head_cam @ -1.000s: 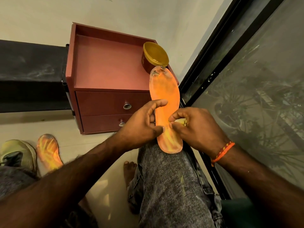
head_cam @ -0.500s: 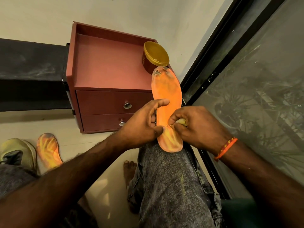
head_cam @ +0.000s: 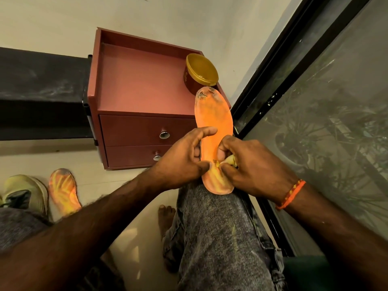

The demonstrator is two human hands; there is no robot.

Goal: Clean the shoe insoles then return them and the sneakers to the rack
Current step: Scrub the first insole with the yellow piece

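A: Status? 
B: Left hand [head_cam: 184, 162] grips orange insole [head_cam: 214, 131], heel on knee; right hand [head_cam: 249, 164] fingers pinch small yellow cloth [head_cam: 231, 159] against it. Second insole [head_cam: 63, 190] on floor by sneaker [head_cam: 23, 192].
A: Risks? 
B: Hard rubbing could bend the insole or tip the jar [head_cam: 201, 73] near its toe. 
A: Text? 
B: Jar lettering unreadable.
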